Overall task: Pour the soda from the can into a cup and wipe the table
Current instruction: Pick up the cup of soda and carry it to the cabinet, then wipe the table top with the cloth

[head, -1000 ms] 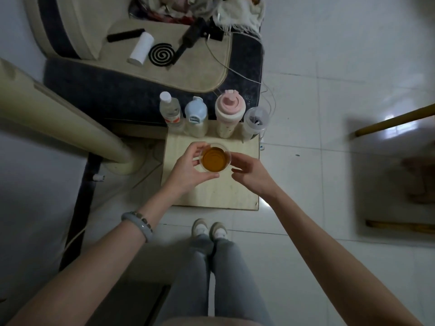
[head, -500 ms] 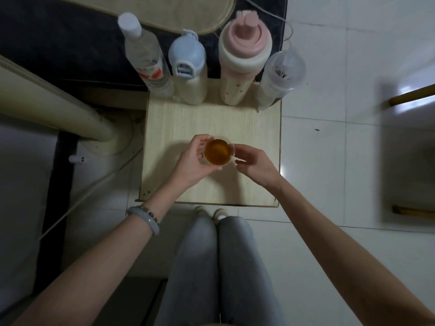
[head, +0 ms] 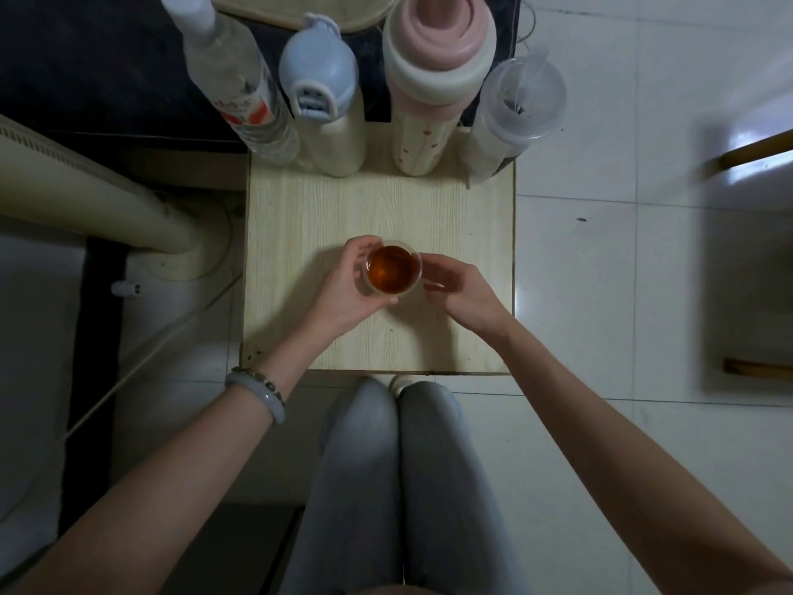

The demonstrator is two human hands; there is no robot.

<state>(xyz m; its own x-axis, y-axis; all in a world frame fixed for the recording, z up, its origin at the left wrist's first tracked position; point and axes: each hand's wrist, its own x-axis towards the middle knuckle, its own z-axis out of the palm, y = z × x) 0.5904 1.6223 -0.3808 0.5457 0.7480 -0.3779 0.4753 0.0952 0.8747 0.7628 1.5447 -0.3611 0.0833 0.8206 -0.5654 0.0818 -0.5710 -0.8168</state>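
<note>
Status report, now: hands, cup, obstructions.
Left hand grips cup of amber drink, mid-table. Right hand beside cup, contact unclear. Bottles at far edge, clear. No can or cloth in view.

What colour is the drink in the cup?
The drink in the clear plastic cup is amber-brown; head view.

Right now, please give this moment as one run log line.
left hand: grips cup | right hand: beside cup, contact unclear | cup: amber liquid inside, upright over table | can, cloth: not in view
</note>
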